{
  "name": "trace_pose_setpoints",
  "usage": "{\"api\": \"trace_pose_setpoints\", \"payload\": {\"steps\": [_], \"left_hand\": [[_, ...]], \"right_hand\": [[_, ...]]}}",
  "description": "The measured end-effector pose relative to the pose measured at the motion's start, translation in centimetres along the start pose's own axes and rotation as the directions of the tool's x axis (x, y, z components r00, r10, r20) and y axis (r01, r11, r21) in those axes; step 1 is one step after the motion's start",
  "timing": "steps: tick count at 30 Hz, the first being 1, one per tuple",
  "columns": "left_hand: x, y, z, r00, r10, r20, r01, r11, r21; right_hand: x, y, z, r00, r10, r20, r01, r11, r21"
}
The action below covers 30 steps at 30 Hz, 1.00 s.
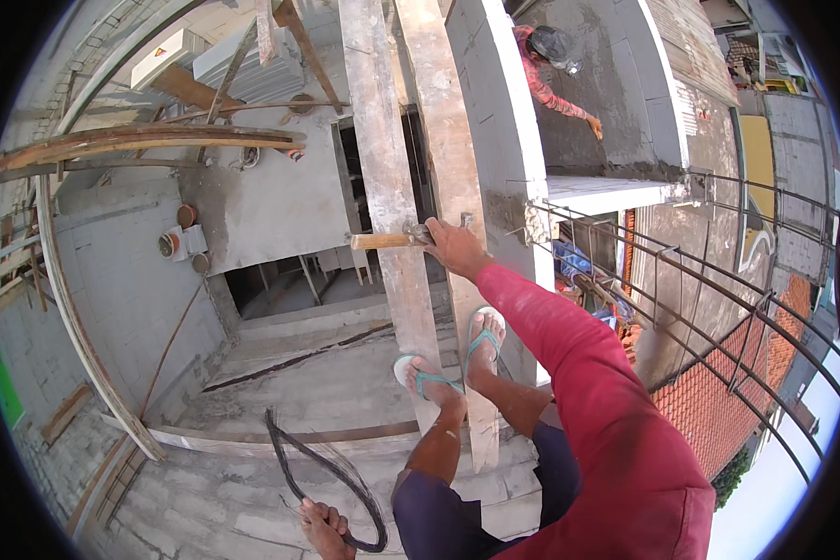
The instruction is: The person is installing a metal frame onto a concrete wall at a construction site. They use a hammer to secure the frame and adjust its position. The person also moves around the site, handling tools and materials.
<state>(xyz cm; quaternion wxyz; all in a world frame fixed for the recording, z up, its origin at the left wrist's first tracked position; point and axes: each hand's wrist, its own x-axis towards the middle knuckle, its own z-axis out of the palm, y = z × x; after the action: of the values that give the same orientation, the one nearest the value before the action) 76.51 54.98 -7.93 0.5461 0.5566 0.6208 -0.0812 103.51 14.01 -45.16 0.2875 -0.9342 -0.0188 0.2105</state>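
Holds hammer [380,241] in right hand [457,247], clamped about its head end, with the handle directed to 9 o'clock over the left plank [378,121]. Cannot tell contact with that plank. Grips black wire [377,515] in left hand [325,529], closed round one end of the loop, at 7 o'clock from right hand; extends from there toward 11 o'clock. Noted pail [168,245], orange-rimmed, well off at 9 o'clock; cannot make out contents. Stands in sandals [420,374] at 6 o'clock, astride the gap between left plank and right plank [448,121]. Observed white wall [499,103] at 1 o'clock, between right hand and co-worker [537,82] in a red sleeve. Found rebar [765,299] crossing 3 to 4 o'clock, before tile roof [719,401]. Found timber [149,142] between 9 and 10 o'clock.
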Motion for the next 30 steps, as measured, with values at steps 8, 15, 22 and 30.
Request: {"api": "trace_pose_setpoints", "payload": {"steps": [8, 15, 22, 30], "left_hand": [[-9.2, 7.6, 4.5, 0.991, 0.004, 0.134, 0.011, 0.993, -0.115], [-17.5, 13.4, 7.6, 0.926, 0.122, 0.357, -0.084, 0.989, -0.12], [-19.7, 16.7, 14.2, 0.887, 0.102, 0.451, -0.128, 0.991, 0.027], [-18.6, 23.1, 19.7, 0.816, 0.09, 0.572, -0.181, 0.978, 0.104]], "right_hand": [[-16.4, -13.2, -12.0, 0.947, 0.203, 0.251, -0.301, 0.833, 0.464], [-24.3, -22.4, -23.8, 0.914, 0.056, 0.401, -0.278, 0.806, 0.523], [-23.6, -28.6, -29.7, 0.942, -0.078, 0.326, -0.134, 0.804, 0.58], [-17.9, -32.8, -35.1, 0.899, -0.256, 0.356, -0.041, 0.76, 0.649]]}}
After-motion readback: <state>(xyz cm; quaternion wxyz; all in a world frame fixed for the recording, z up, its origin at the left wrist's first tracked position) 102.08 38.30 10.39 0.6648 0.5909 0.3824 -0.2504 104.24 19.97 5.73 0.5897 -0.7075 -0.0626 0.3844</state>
